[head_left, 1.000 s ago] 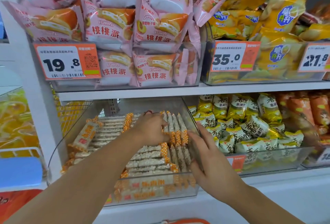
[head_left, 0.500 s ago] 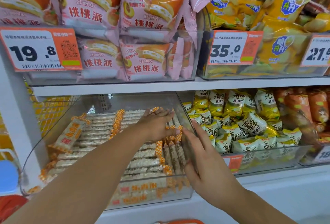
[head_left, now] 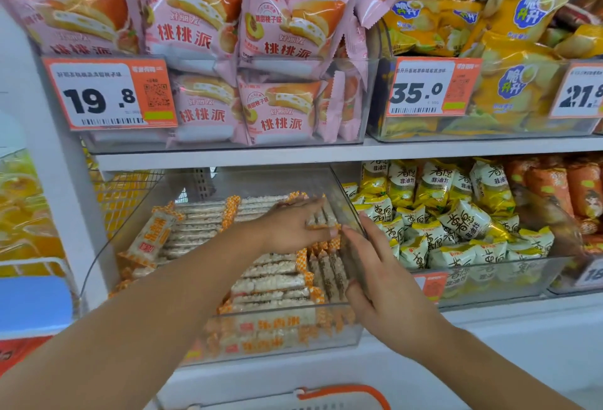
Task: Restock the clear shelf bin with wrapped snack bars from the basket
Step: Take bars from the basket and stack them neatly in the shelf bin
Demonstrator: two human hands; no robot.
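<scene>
Left hand (head_left: 293, 223) on snack bars (head_left: 270, 282), clear bin (head_left: 287, 341)

Lighting: bright, even, from overhead; colours wash slightly pale. Shadows: soft only, darkest under the upper shelf (head_left: 228, 158) behind my clear bin (head_left: 280, 331). Glare: pale sheen on the bin's front wall and on the pink pie packets (head_left: 202, 27). Blur: my left hand (head_left: 293, 226) and right hand (head_left: 385, 282) slightly smeared; the 21.8 price tag (head_left: 580, 93) soft. Distortion: wide-angle bowing, shelf lines curving toward the frame edges.
</scene>
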